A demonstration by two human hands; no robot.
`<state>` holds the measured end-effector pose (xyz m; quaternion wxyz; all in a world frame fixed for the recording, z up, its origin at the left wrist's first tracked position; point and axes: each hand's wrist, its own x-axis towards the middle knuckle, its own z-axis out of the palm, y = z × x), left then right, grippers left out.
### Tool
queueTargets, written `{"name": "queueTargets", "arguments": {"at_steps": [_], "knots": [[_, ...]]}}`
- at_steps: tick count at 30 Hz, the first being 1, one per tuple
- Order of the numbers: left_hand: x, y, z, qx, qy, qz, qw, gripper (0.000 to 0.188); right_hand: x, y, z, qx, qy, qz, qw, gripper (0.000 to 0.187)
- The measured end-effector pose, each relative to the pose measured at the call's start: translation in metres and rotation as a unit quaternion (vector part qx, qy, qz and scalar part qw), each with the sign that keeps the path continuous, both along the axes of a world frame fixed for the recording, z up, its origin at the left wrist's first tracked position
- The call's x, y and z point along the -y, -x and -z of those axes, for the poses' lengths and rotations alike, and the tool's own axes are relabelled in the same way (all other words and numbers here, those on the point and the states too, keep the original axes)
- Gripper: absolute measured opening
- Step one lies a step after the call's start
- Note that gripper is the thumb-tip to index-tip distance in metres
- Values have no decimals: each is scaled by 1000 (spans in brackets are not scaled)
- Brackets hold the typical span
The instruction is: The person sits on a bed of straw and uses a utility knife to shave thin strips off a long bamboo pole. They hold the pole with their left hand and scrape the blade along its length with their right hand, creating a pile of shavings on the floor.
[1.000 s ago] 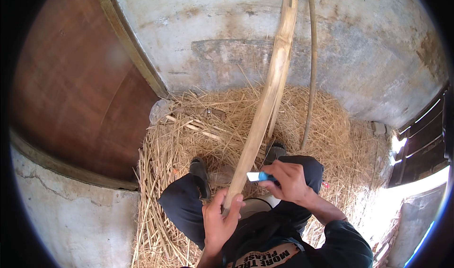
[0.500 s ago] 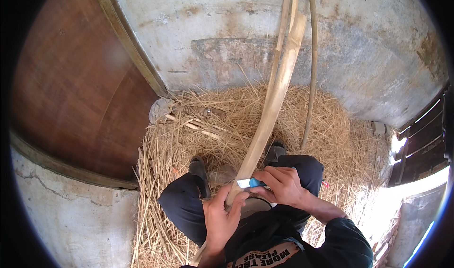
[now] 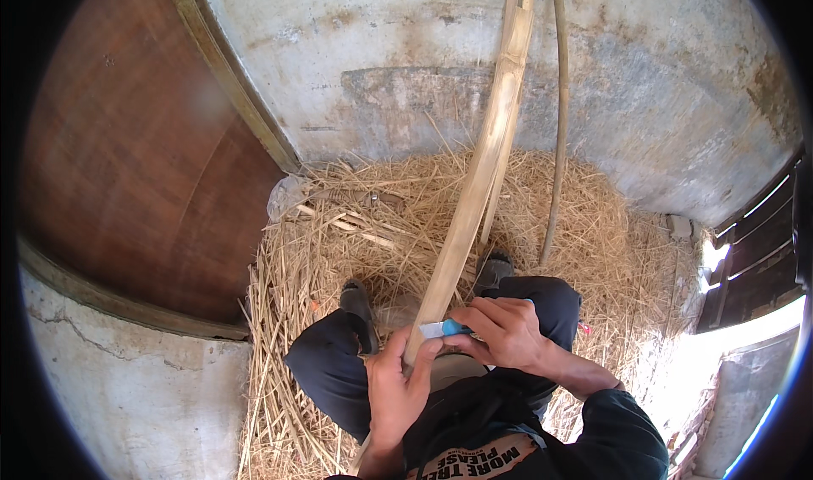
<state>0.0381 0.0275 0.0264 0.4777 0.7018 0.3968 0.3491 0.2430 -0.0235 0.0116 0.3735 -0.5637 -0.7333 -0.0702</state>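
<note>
A long, pale bamboo strip point(image 3: 464, 226) slants away from my lap toward the wall, its far end in front of thinner strips. My left hand point(image 3: 398, 395) grips the strip near my body, with the thumb along one side. In my right hand point(image 3: 508, 334) is a utility knife point(image 3: 457, 327) with a blue handle. Its wide metal blade lies across the strip, just beyond my left fingertips, and touches the surface there. My right fingers wrap the handle and partly hide it. The strip's near end runs on under my left forearm.
Straw point(image 3: 339, 251) covers the ground around my feet. A thin stick point(image 3: 559, 124) leans on the concrete wall point(image 3: 381, 39). At left is a brown door panel point(image 3: 144, 166); dark slats point(image 3: 754, 260) stand at right. A dark curved tool point(image 3: 373, 198) lies on the straw.
The bamboo strip's far end has swung left and now overlaps the thinner strips behind. The knife has shifted very slightly toward my left hand along the strip.
</note>
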Motion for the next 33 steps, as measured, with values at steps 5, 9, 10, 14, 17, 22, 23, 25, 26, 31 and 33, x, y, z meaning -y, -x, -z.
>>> {"name": "queueTargets", "arguments": {"at_steps": [5,9,10,14,17,22,23,25,26,31,33], "knots": [[2,-1,-7,-20,1,-5,1000,18,1,-2,-6,12,-6,6,1000,44],[4,-2,-7,-17,2,-8,1000,18,1,-3,-6,26,-15,12,999,45],[4,-1,-7,-15,1,-10,1000,18,0,-3,-6,29,-17,12,999,45],[5,0,-8,-20,-7,-4,1000,18,3,-4,-6,38,-22,19,999,38],[5,1,-8,-19,-2,-1,1000,18,3,-4,-6,41,-25,24,999,38],[7,2,-9,-9,17,7,1000,18,4,-4,-7,48,-23,26,998,38],[7,3,-9,-6,18,7,1000,18,4,-4,-8,49,-25,26,998,38],[7,4,-8,-1,21,6,1000,18,4,-4,-8,49,-28,26,998,37],[8,4,-8,-3,30,7,1000,19,4,-4,-9,49,-30,26,998,37],[9,8,-10,-9,49,13,999,20,3,-4,-10,53,-37,25,998,36],[8,8,-5,-5,32,9,999,20,3,-4,-12,53,-38,23,998,36]]}}
